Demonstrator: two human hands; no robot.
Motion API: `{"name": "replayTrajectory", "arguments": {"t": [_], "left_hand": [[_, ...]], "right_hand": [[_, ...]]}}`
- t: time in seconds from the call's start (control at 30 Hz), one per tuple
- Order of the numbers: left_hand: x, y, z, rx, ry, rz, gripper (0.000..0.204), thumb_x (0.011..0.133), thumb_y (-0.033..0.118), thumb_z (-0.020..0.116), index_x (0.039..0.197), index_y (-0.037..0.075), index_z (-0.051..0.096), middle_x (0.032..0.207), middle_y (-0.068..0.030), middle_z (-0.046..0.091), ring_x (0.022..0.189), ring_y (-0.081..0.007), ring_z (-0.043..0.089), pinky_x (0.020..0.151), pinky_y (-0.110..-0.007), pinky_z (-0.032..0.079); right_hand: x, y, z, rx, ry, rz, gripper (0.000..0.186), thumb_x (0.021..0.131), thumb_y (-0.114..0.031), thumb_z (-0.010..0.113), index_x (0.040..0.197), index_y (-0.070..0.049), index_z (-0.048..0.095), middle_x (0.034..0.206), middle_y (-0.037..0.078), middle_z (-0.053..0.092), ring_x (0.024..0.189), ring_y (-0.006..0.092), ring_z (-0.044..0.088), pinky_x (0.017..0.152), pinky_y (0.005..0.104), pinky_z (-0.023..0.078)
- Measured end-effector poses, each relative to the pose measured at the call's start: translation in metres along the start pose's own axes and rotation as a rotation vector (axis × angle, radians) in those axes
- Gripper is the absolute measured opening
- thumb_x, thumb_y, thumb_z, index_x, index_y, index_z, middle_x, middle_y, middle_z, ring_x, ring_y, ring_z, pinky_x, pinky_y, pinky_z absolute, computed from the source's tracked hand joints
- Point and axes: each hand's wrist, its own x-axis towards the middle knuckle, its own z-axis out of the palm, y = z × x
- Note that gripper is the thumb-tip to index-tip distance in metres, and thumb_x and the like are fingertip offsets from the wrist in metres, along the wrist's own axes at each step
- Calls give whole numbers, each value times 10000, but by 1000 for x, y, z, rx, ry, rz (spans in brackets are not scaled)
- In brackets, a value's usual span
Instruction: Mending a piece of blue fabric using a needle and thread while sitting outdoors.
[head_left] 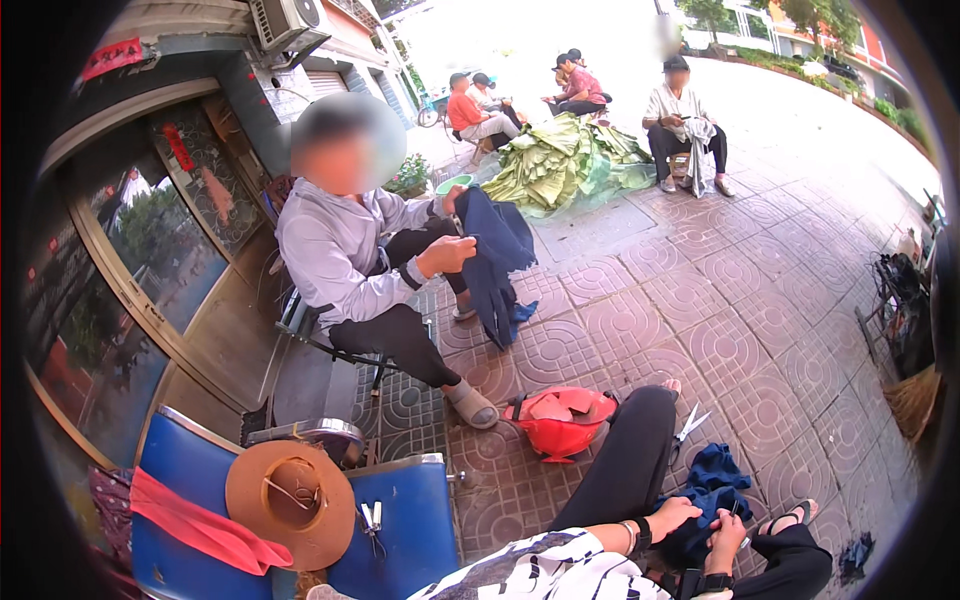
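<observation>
The dark blue cloth point(712, 475) lies between the person's knees, directly under and ahead of both hands, its upper part bunched beyond the fingers. The left hand point(672, 517) is closed on the cloth's near left part; the right hand point(727, 540) pinches it just beside, fingers drawn together, and a thin dark item at these fingertips is too small to identify. Scissors point(688, 425) lie open on the paving point(740, 350), beyond the cloth and near the left knee. A red bag point(562, 420) stands to the left of that knee. A dark scrap point(856, 556) lies right of the right foot. At far left, blue seats point(400, 530) carry a brown hat point(290, 500), a pink cloth point(205, 515) and a small white-handled tool point(372, 518). A seated co-worker point(345, 240) holds another blue garment point(490, 260) in both hands; a green heap point(570, 160) sits farther off. Nothing covers the hands from above; the left thigh point(625, 450) rises between bag and cloth. Both forearms enter from the lower edge, wrists banded, the left reaching rightward, the right angled upward, hands nearly meeting.
</observation>
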Motion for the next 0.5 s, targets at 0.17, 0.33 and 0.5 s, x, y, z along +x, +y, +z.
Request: {"name": "replayTrajectory", "arguments": {"t": [0.17,0.33,0.5], "left_hand": [[3,-6,5,49,-6,26,195,844,306,623,823,118,576,664,26,481,543,-74,405,468,-250,281],[-11,6,6,78,37,37,230,804,253,642,875,35,620,770,-51,597,692,-135,537,619,-288,419],[-8,4,10,83,29,63,221,781,234,652,839,22,629,816,-76,626,754,-151,567,692,-304,448]], "right_hand": [[1,1,-3,-35,0,15,132,879,-134,521,907,-32,600,590,32,518,330,82,331,305,244,257],[-2,-2,-1,-35,-18,5,138,882,-146,527,912,-32,600,594,27,519,330,81,333,305,242,259],[-1,0,-6,-45,12,-6,117,865,-157,536,879,-61,600,585,10,499,326,79,314,311,250,251]]}}
